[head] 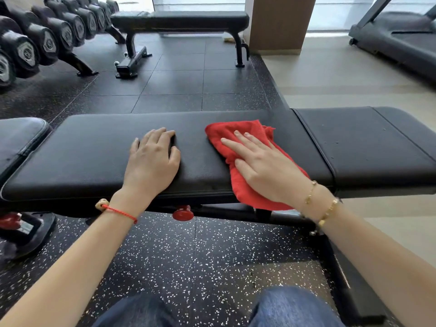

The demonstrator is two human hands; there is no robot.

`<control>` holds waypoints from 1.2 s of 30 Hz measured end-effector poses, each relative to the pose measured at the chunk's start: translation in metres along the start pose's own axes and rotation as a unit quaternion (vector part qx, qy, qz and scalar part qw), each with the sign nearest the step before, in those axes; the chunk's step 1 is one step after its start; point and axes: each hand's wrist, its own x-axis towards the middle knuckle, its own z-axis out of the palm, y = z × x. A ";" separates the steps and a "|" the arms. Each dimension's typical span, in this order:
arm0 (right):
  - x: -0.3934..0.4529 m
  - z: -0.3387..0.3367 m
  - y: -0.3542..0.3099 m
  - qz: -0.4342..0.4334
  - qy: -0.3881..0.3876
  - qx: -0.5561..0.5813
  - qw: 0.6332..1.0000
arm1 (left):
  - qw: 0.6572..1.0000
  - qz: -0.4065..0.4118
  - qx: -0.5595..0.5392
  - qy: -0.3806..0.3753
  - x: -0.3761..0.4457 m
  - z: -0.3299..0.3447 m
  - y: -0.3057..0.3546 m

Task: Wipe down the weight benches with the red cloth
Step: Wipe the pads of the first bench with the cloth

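Two hands lie flat on a black bench [94,147]. R hand [264,168], fingers straight and slightly apart, presses the red cloth [238,135] beneath them. L hand [153,159] rests bare beside it, fingers relaxed.

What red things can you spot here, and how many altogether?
Red cloth: 1
Red knob under the bench: 1
Red string bracelet: 1
Red part, far left by the floor: 1
Total: 4

smooth, slightly glossy black leather-like bench pad [99,147]; fuzzy red cloth [238,138]; speckled rubbery floor [188,260].
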 end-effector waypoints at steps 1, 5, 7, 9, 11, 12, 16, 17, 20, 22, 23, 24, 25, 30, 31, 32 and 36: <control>0.000 -0.002 0.009 0.017 -0.004 0.006 1.000 | 1.000 0.001 0.000 -0.002 0.000 0.000 0.000; 0.024 -0.012 0.044 0.121 -0.022 0.025 0.992 | 1.000 -0.003 0.008 -0.010 -0.002 -0.001 0.004; 0.043 -0.015 0.051 0.149 -0.032 0.030 0.988 | 1.000 0.009 0.011 -0.004 -0.002 -0.003 0.008; 0.058 -0.012 0.047 0.142 -0.036 0.027 0.989 | 1.000 0.028 -0.003 -0.002 -0.002 -0.005 0.016; 0.063 -0.009 0.039 0.122 -0.039 0.028 0.991 | 0.998 0.043 -0.036 -0.015 -0.001 -0.007 0.029; 0.064 -0.008 0.036 0.116 -0.040 0.030 0.992 | 0.997 0.050 -0.046 -0.021 0.000 -0.006 0.036; 0.061 -0.009 0.035 0.103 -0.045 0.035 0.993 | 0.995 0.090 -0.038 -0.034 -0.002 0.001 0.071; 0.059 -0.009 0.035 0.096 -0.047 0.036 0.994 | 0.994 0.096 -0.036 -0.037 -0.003 0.003 0.079; 0.051 -0.008 0.033 0.071 -0.043 0.040 0.996 | 0.993 0.109 -0.027 -0.038 -0.006 0.012 0.097; 0.047 -0.009 0.033 0.056 -0.045 0.042 0.997 | 0.993 0.107 -0.025 -0.032 -0.006 0.016 0.106; 0.046 -0.010 0.033 0.048 -0.049 0.042 0.997 | 0.994 0.102 -0.026 -0.029 -0.006 0.018 0.109; 0.046 -0.011 0.034 0.040 -0.053 0.042 0.997 | 0.995 0.096 -0.026 -0.028 -0.006 0.019 0.111; 0.046 -0.011 0.035 0.031 -0.057 0.040 0.997 | 0.995 0.089 -0.028 -0.029 -0.005 0.020 0.113; 0.049 -0.017 0.054 -0.018 -0.075 0.006 0.997 | 0.998 0.057 -0.025 -0.032 -0.001 0.024 0.119; 0.048 -0.019 0.060 -0.023 -0.076 -0.001 0.997 | 0.998 0.051 -0.019 -0.036 0.000 0.025 0.121; 0.048 -0.021 0.067 -0.027 -0.076 -0.009 0.997 | 0.998 0.045 -0.013 -0.041 0.001 0.026 0.123; 0.041 -0.030 0.093 -0.020 -0.077 -0.033 0.996 | 0.998 0.027 0.012 -0.060 0.006 0.033 0.140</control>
